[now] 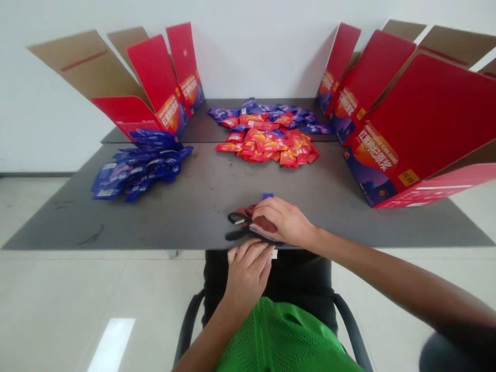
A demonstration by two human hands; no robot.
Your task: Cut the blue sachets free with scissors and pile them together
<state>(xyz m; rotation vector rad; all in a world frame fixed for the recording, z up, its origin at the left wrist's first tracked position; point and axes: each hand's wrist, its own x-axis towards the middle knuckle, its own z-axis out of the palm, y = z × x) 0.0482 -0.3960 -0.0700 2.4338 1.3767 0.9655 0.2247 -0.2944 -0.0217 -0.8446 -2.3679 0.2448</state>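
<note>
The sachets were glossy, crinkled plastic film, and the black scissors had smooth plastic handles and a metal blade. The display cartons were printed card, glossy red outside and matt brown inside. The bench was matt grey and scuffed; the green mesh cloth looked coarse.

One left hand, one right hand, one pair of scissors, five red cardboard boxes, one blue packet heap, one purple packet heap, one orange packet heap.
</note>
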